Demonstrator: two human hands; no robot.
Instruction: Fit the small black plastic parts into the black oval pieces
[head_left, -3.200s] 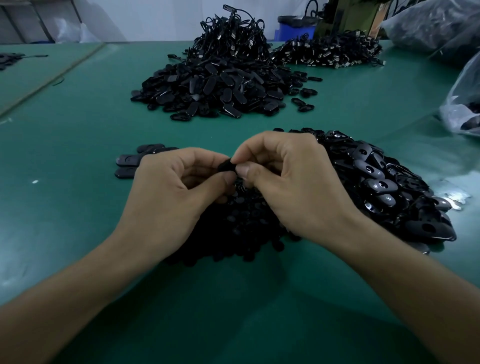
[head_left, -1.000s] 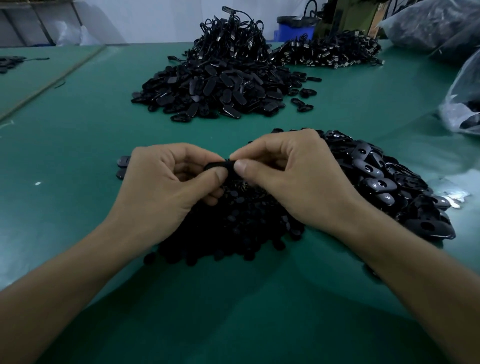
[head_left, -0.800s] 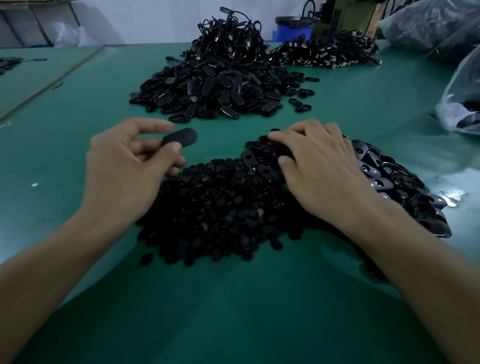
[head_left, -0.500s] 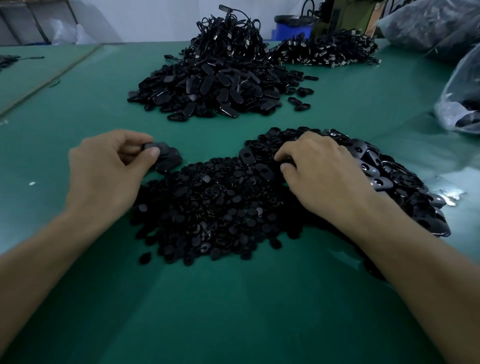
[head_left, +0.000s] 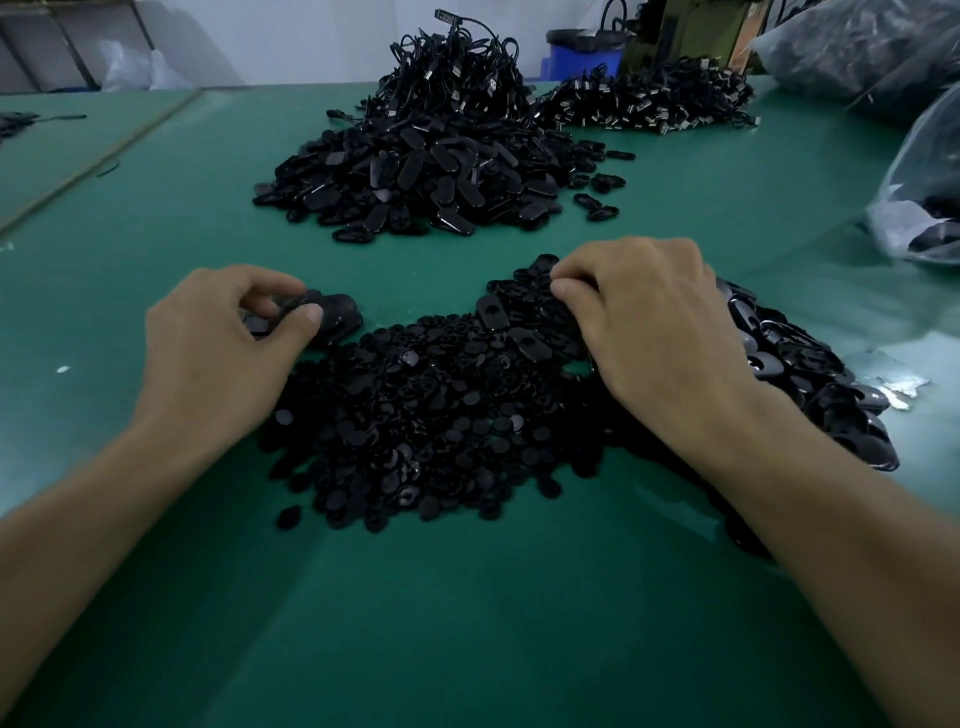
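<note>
**Green table, black piles, two hands at work**

Green matting covers the table (head_left: 467, 597), which fills nearly the whole view. Beyond both hands, well apart from them, lies a big heap of finished black pieces (head_left: 415, 171) with a tangle of black cords (head_left: 452, 62) on top, and a flatter heap of cords (head_left: 649, 101) is further to the right. Clear plastic bags (head_left: 919, 202) stand to the right of the right hand.

Between the two hands, and a little nearer to the person, spreads the pile of small black plastic parts (head_left: 431, 431). They are tiny, matte and mostly round, like buttons, and too many to count. Under the right hand and to its right lies the pile of black oval pieces (head_left: 795, 364). These are larger, flat and glossy, and several show an opening in the middle.

The left hand (head_left: 218, 353) is curled, and its thumb and fingers pinch one black oval (head_left: 332, 306) over a small group of similar ovals (head_left: 343, 327) on the table, just at its fingertips. The right hand (head_left: 654, 327) rests palm down on the oval pile with fingers bent into it. Whether it already grips a piece, I cannot tell.
</note>
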